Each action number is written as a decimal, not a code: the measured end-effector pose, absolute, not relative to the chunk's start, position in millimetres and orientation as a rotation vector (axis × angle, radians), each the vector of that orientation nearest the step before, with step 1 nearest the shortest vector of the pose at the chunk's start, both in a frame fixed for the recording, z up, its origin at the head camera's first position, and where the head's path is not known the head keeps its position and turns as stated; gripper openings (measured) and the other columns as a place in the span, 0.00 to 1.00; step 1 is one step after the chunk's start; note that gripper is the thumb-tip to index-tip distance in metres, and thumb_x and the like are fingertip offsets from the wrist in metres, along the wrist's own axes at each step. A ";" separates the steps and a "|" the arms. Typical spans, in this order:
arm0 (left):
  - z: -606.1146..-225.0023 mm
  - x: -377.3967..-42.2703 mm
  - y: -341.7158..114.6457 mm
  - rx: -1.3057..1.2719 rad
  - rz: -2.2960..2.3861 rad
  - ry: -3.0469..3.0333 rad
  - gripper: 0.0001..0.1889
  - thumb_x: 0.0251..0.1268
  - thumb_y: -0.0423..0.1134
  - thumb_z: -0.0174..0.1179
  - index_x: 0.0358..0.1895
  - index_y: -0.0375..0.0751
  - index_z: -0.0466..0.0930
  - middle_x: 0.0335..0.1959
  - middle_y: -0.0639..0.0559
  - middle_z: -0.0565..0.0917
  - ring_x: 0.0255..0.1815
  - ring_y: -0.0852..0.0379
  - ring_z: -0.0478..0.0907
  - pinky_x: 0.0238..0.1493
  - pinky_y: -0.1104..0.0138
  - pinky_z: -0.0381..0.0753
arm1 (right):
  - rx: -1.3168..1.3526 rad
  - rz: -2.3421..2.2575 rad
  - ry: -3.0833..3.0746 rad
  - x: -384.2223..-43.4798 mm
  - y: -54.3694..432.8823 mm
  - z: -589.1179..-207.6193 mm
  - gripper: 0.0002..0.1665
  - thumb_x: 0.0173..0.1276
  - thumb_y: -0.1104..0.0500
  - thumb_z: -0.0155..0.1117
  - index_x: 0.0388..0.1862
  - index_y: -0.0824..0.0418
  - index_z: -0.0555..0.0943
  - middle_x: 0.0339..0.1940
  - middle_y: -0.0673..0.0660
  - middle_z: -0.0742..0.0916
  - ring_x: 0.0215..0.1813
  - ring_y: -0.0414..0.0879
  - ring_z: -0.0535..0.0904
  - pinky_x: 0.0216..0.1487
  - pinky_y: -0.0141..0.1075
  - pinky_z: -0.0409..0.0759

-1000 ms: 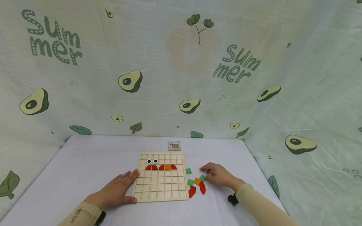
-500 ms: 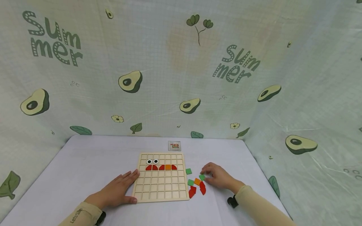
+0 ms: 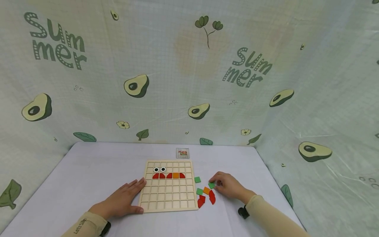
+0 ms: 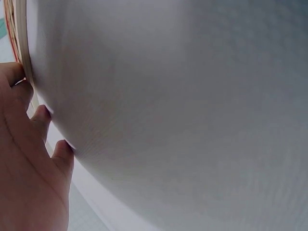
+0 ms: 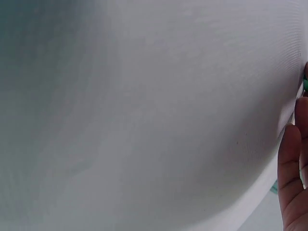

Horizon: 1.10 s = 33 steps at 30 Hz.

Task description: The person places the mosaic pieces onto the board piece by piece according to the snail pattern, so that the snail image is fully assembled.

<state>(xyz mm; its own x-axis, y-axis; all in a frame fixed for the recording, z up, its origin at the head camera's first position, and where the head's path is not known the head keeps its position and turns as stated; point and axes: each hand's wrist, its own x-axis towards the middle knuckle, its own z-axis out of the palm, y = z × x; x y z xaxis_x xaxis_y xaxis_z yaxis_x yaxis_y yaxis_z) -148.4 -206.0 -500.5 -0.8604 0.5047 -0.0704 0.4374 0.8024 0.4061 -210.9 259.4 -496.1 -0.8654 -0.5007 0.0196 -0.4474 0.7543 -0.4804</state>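
Note:
A wooden grid board [image 3: 168, 197] lies on the table. My left hand [image 3: 122, 199] rests at its left edge, fingers extended and thumb by the near corner. Two eye pieces [image 3: 159, 169] sit in an upper row; below them are red quarter-round pieces [image 3: 158, 176] and an orange square [image 3: 176, 175]. To the right of the board, my right hand [image 3: 229, 186] pinches a green square tile [image 3: 211, 185] between thumb and fingers. In the right wrist view, a sliver of green tile [image 5: 305, 84] shows at the fingertips.
Beside the board's right edge lie two more green tiles [image 3: 199, 191], a loose orange tile [image 3: 206, 190] and several red pieces [image 3: 212, 197]. A small picture card [image 3: 182, 153] lies beyond the board. Patterned cloth [image 3: 165, 65] hangs behind the table.
My right thumb and fingers have closed in on the green tile, which has shifted very slightly. The left hand and the board stay put.

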 end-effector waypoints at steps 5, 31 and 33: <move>-501.1 -148.7 -206.0 0.744 0.575 2.812 0.57 0.50 0.71 0.65 0.77 0.36 0.58 0.78 0.42 0.59 0.75 0.35 0.55 0.71 0.37 0.54 | -0.778 -0.684 2.843 -211.9 259.2 -496.8 0.16 0.65 0.61 0.71 0.51 0.49 0.87 0.44 0.40 0.81 0.40 0.38 0.74 0.42 0.32 0.80; -500.9 -149.0 -204.5 0.724 0.562 2.804 0.57 0.49 0.71 0.65 0.77 0.37 0.58 0.78 0.43 0.59 0.75 0.35 0.55 0.71 0.38 0.55 | -0.727 -0.612 2.895 -212.3 257.5 -494.0 0.15 0.65 0.56 0.71 0.51 0.48 0.87 0.39 0.42 0.79 0.36 0.39 0.74 0.35 0.30 0.77; -499.5 -148.5 -204.2 0.728 0.567 2.807 0.56 0.50 0.70 0.66 0.77 0.36 0.59 0.77 0.42 0.60 0.75 0.35 0.56 0.71 0.38 0.55 | -0.727 -0.602 2.908 -213.5 257.2 -492.7 0.15 0.65 0.56 0.71 0.51 0.48 0.87 0.39 0.42 0.79 0.36 0.39 0.74 0.34 0.30 0.77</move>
